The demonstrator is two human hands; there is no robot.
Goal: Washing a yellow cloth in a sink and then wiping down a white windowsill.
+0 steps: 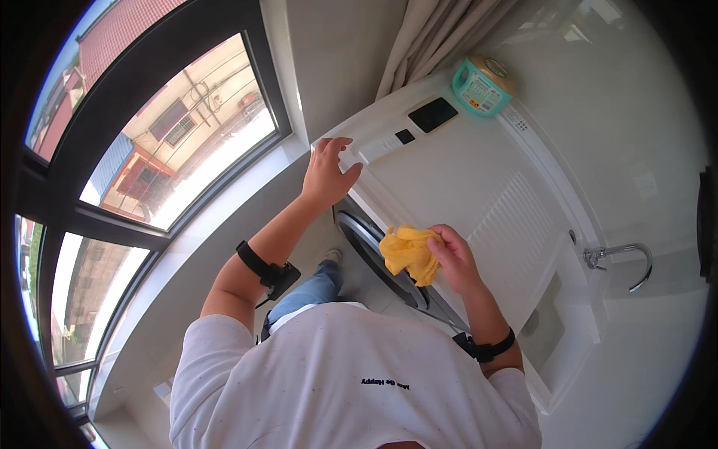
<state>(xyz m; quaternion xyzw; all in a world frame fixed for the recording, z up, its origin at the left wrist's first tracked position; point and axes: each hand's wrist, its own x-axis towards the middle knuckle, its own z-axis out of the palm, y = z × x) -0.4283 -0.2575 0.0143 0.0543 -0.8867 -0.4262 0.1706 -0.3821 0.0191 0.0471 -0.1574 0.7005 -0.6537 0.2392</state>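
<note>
My right hand point(457, 255) grips a crumpled yellow cloth point(409, 253) over the front edge of a white laundry counter with a washboard point(502, 205). The cloth hangs in loose folds, partly in front of a front-loading washing machine point(367, 255). Raised by the counter's far left corner is my left hand point(331, 174), holding nothing, its thumb and fingers apart. Whether its fingertips touch the counter I cannot tell. A phone-like dark panel point(433, 115) and a small black square point(405, 136) lie on the counter beyond that hand.
A teal detergent jug point(482, 90) stands at the counter's back, beside a beige curtain point(443, 39). On the right, a chrome faucet point(620, 255) curves near a white sink basin point(575, 325). A dark-framed window point(185, 134) and its pale sill point(235, 193) run along the left.
</note>
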